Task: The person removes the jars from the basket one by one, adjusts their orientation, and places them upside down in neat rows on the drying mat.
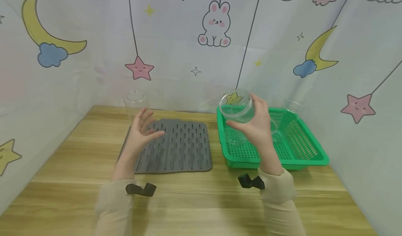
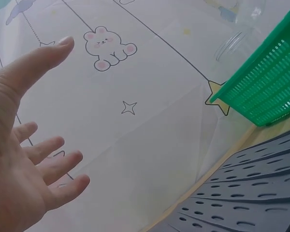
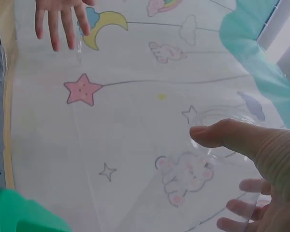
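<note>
The right hand [image 1: 259, 124] is gripping a clear container [image 1: 237, 105], with the thumb on its near side and the fingers curving round its right side; transparency is obscuring the exact tilt. The held container is hanging above the far-left part of a green basket [image 1: 276, 161], clear of the counter [image 1: 201, 197]. The left hand [image 1: 139, 131] is holding nothing; its thumb and fingers are standing wide apart and slightly bent above the left part of a grey slotted mat [image 1: 185, 145]. Just beyond that hand, a clear glass [image 1: 136, 105] is standing near the mat's far-left corner, toward the counter's far edge; the hand is hiding its base, so whether it is resting on mat or wood cannot be determined. The mat is lying flat near the counter's far edge, left of the basket. The basket is occupying the counter's far-right corner area, and at least one further clear vessel [image 1: 274, 126] is lying inside it, partly hidden by the right hand. Beyond the far edge, a white printed curtain [image 1: 176, 54] is hanging, showing moons, stars and rabbits.
</note>
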A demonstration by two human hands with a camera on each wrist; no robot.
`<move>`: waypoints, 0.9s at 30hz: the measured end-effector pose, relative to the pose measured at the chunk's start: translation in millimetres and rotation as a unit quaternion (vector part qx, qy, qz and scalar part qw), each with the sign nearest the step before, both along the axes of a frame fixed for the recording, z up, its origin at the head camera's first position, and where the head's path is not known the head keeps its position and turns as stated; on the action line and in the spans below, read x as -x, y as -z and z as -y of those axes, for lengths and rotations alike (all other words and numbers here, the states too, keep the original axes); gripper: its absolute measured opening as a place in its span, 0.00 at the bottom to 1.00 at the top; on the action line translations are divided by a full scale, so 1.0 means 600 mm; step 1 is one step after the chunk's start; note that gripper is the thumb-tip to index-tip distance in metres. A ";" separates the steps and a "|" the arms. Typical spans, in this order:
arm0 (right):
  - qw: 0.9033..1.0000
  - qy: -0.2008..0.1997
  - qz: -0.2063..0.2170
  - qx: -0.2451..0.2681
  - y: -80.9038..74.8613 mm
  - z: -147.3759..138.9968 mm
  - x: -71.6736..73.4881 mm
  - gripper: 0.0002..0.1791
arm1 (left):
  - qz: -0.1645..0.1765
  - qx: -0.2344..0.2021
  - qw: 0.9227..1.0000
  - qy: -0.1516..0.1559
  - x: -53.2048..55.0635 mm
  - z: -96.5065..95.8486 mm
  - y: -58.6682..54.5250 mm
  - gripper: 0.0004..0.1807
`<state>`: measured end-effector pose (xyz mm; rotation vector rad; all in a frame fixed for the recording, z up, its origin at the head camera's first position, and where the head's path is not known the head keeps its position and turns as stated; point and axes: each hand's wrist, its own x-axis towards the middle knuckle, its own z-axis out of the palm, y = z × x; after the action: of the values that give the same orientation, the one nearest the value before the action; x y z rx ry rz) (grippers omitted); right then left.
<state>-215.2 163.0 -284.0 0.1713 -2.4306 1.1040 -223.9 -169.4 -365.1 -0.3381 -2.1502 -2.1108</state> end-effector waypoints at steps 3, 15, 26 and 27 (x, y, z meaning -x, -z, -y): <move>0.999 -0.006 -0.026 -0.019 -0.006 0.033 -0.001 0.56 | 0.000 0.004 1.000 0.014 0.000 -0.008 0.000 0.54; 0.960 -0.008 -0.211 -0.186 0.031 0.136 0.005 0.53 | -0.003 0.013 0.999 0.047 0.000 -0.037 -0.002 0.54; 0.925 -0.002 -0.262 -0.274 0.092 0.179 0.026 0.51 | -0.005 0.026 0.997 0.067 -0.003 -0.050 0.001 0.54; 0.924 -0.002 -0.263 -0.279 0.095 0.183 0.026 0.51 | -0.004 0.030 0.997 0.067 -0.003 -0.050 0.002 0.54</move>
<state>-230.7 53.5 -341.0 0.5735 -2.1669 0.2714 -222.4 -139.3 -366.2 -0.5095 -2.2496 -2.1124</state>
